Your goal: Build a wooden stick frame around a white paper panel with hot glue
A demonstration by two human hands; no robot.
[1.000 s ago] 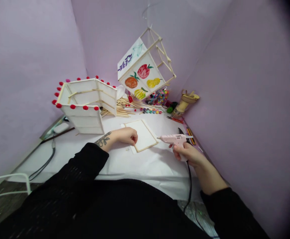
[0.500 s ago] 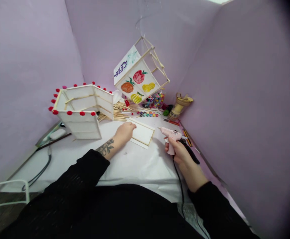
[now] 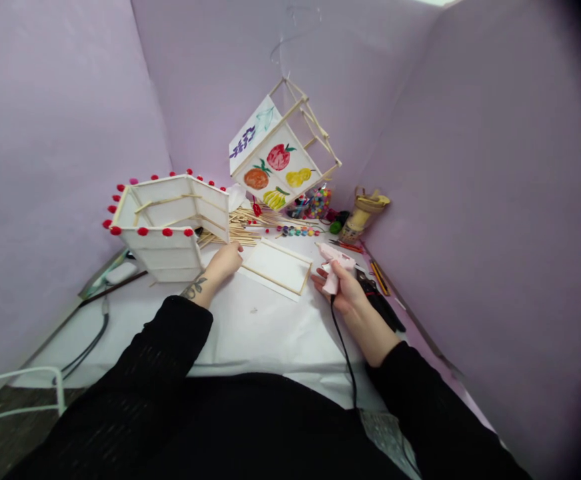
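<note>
My right hand [image 3: 344, 285] holds a pink hot glue gun [image 3: 336, 256], its nozzle pointing left and its black cord hanging down. The thumb lies over the handle while some fingers are loosened from it. A white paper panel [image 3: 278, 268] edged with thin wooden sticks lies flat on the table between my hands. At its left end is my left hand [image 3: 224, 261], fingers curled in; whether they pinch anything is hidden. Just left of that hand stands a white folded-out structure [image 3: 168, 257] with red pom-poms along its upper rim.
A stick-framed lantern [image 3: 283, 157] with painted fruit hangs above the back. Wooden skewers [image 3: 243, 227], beads [image 3: 298, 231] and a yellow holder [image 3: 360, 217] stand or lie behind. Black-handled pliers [image 3: 383, 307] and pencils [image 3: 380, 277] lie at the right.
My left hand has moved left, from over the panel to its left end. My right hand has lowered slightly leftward with the glue gun, and its fingers have loosened. The panel remains flat.
</note>
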